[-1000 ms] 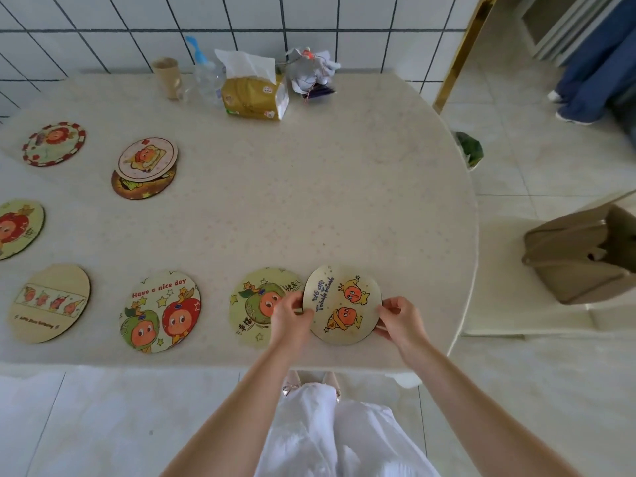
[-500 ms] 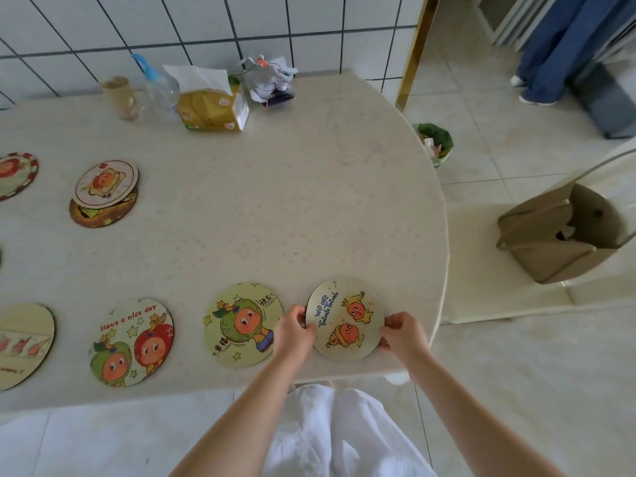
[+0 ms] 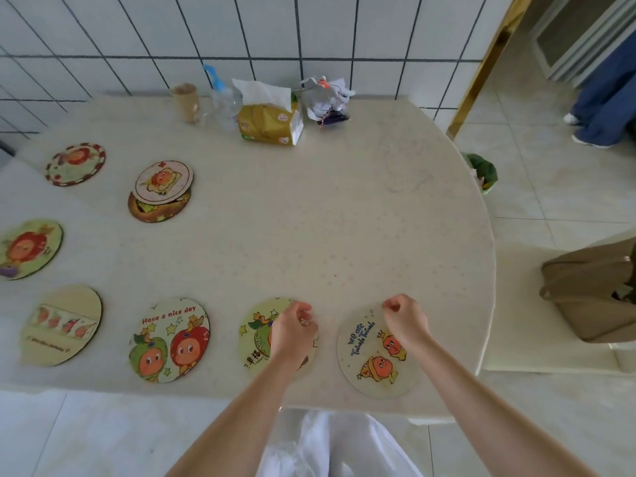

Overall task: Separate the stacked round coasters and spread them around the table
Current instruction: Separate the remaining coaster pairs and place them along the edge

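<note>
Two bare hands hover over the near edge of a pale speckled table (image 3: 309, 218), each above a round coaster. The left hand (image 3: 292, 333), lower centre of the frame, is loosely curled with its fingers (image 3: 304, 316) bunched together, holding nothing, and covers part of a green-character coaster (image 3: 256, 335). The right hand (image 3: 406, 318), lower right, is likewise curled with thumb and fingertips drawn together, empty, over the upper rim of the "We are" coaster (image 3: 370, 359), which lies flat near the table's right edge.

Left of these lie the "Have a nice day" coaster (image 3: 169, 340) and a plain tan coaster (image 3: 61, 324). At the left edge sits a red-character coaster (image 3: 29, 248), and at upper left a red-rimmed coaster (image 3: 75, 164). Just right of it, two coasters remain overlapped: a pale coaster (image 3: 163, 181) lying on a dark brown coaster (image 3: 156, 211).

Along the tiled wall at top centre stand a paper cup (image 3: 186, 101), a clear bottle (image 3: 223, 101) and a yellow tissue pack (image 3: 270, 122).
</note>
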`<control>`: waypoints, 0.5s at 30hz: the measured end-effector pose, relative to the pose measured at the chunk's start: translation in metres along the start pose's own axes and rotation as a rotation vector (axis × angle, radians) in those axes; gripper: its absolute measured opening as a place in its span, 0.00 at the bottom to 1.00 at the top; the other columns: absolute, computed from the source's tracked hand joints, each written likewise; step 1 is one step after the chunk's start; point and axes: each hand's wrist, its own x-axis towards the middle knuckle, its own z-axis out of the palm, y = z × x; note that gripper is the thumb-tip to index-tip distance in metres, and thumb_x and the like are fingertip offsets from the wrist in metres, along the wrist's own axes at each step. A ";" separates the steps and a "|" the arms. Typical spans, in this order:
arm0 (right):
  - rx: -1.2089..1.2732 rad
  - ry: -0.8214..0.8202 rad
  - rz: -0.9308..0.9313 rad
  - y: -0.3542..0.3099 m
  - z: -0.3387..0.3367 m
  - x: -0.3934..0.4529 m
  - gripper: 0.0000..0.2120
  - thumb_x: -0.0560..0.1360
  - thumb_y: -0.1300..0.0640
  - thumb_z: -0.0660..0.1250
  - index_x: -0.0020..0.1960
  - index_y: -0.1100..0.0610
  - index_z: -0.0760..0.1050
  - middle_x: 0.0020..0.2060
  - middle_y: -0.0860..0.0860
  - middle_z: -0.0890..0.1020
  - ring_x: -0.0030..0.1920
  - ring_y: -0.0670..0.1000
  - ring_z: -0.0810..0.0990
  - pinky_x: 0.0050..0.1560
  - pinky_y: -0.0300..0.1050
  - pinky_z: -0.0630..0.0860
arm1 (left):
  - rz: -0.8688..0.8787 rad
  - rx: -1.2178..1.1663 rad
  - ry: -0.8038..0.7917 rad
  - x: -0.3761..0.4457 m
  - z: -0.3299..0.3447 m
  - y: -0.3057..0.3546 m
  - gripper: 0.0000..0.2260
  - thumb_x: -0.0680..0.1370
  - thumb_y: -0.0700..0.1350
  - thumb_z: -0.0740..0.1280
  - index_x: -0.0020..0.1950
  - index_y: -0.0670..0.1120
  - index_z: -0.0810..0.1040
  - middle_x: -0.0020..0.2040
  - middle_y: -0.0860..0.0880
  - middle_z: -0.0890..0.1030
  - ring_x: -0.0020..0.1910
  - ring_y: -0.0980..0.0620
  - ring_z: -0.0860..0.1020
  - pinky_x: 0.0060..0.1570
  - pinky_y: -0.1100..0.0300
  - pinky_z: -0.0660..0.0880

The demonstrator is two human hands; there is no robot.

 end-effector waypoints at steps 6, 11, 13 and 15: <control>-0.104 -0.104 -0.146 -0.098 0.054 0.019 0.10 0.78 0.60 0.61 0.53 0.61 0.79 0.49 0.55 0.83 0.51 0.55 0.80 0.51 0.48 0.76 | -0.059 -0.112 0.108 0.050 -0.074 -0.009 0.11 0.76 0.36 0.63 0.55 0.48 0.76 0.50 0.50 0.79 0.37 0.50 0.79 0.28 0.62 0.75; -0.166 -0.204 -0.190 -0.182 0.117 0.041 0.11 0.77 0.58 0.62 0.54 0.61 0.79 0.49 0.55 0.83 0.53 0.58 0.81 0.52 0.47 0.76 | -0.119 -0.163 0.221 0.115 -0.156 -0.026 0.11 0.76 0.38 0.63 0.55 0.49 0.77 0.49 0.50 0.80 0.43 0.48 0.81 0.35 0.59 0.77; -0.176 -0.229 -0.202 -0.215 0.145 0.054 0.11 0.76 0.59 0.62 0.53 0.60 0.80 0.45 0.54 0.81 0.50 0.57 0.82 0.53 0.47 0.77 | -0.151 -0.179 0.251 0.145 -0.189 -0.033 0.11 0.75 0.38 0.64 0.56 0.49 0.77 0.50 0.49 0.80 0.45 0.46 0.81 0.41 0.55 0.80; -0.177 -0.227 -0.205 -0.247 0.176 0.069 0.10 0.75 0.59 0.63 0.51 0.60 0.80 0.41 0.52 0.80 0.46 0.55 0.81 0.52 0.46 0.77 | -0.175 -0.178 0.270 0.177 -0.221 -0.040 0.12 0.75 0.37 0.65 0.56 0.48 0.78 0.50 0.47 0.81 0.48 0.45 0.81 0.49 0.51 0.81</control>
